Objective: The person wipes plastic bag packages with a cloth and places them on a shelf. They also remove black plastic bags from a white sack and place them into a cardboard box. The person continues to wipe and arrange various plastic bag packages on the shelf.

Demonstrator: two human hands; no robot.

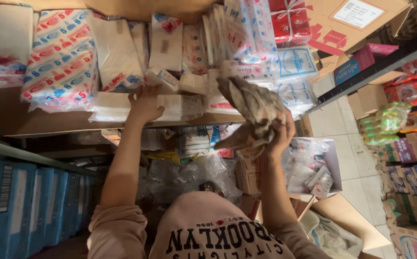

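The right hand (pixel 281 133) clenches a crumpled grey-brown cloth (pixel 254 112) (dirty-looking); the left hand (pixel 144 103), fingers released, touches white packs (pixel 107 106) at the shelf (pixel 50 123) edge.

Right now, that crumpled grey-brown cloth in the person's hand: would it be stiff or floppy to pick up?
Probably floppy: the cloth bunches and droops in folds from the right hand. Likely light, since one hand holds it aloft. Its creased, matte surface suggests it would not slip easily.

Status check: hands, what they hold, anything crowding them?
Left hand on white tissue packs at shelf edge. Right hand grips crumpled grey cloth. More packs crowd behind.
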